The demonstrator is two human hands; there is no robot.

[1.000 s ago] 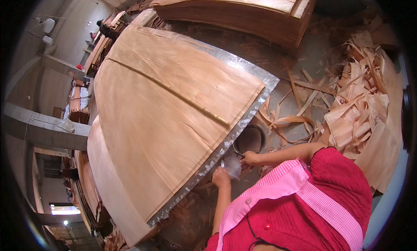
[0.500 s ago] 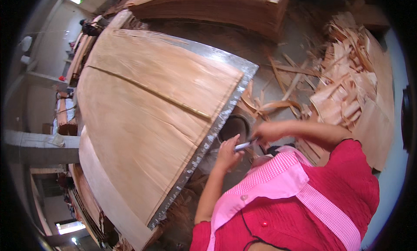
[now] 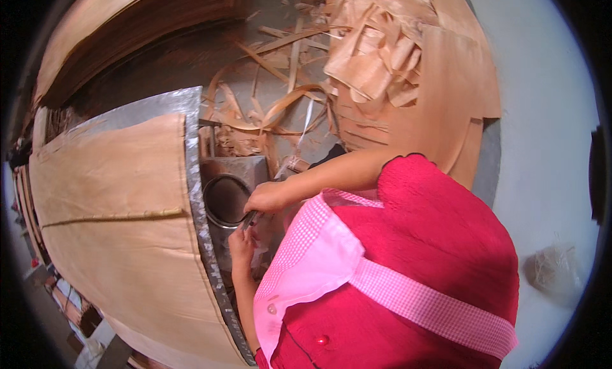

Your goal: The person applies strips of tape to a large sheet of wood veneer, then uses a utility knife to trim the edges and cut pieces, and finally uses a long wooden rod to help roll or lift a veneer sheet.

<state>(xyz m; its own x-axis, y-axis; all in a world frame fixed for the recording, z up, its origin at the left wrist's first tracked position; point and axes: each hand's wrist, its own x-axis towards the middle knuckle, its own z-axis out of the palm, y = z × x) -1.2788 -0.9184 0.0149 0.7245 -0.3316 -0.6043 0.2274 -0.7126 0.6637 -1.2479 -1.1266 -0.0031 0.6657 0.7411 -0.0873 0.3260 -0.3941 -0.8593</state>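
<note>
My right hand reaches in from the right, with its fingers closed at a slim dark tool. My left hand is closed around the lower end of the same tool, just below the right hand. Fingers cover most of it, so its exact kind cannot be made out. Right beside both hands sits a round dark container with a shiny rim. Left of them is a metal-edged table bearing a wide tan wood veneer sheet. A thin brown stick lies across the veneer.
A thick veneer stack stands at the far left. Loose veneer strips litter the floor beyond the container. Torn veneer scraps pile up at the far right, beside a pale wall or floor surface. A clear plastic bag lies to the right.
The view has swung to the right, so the table now sits farther left. Both hands stay together at the tool; its pale handle, visible before, is now mostly covered.
</note>
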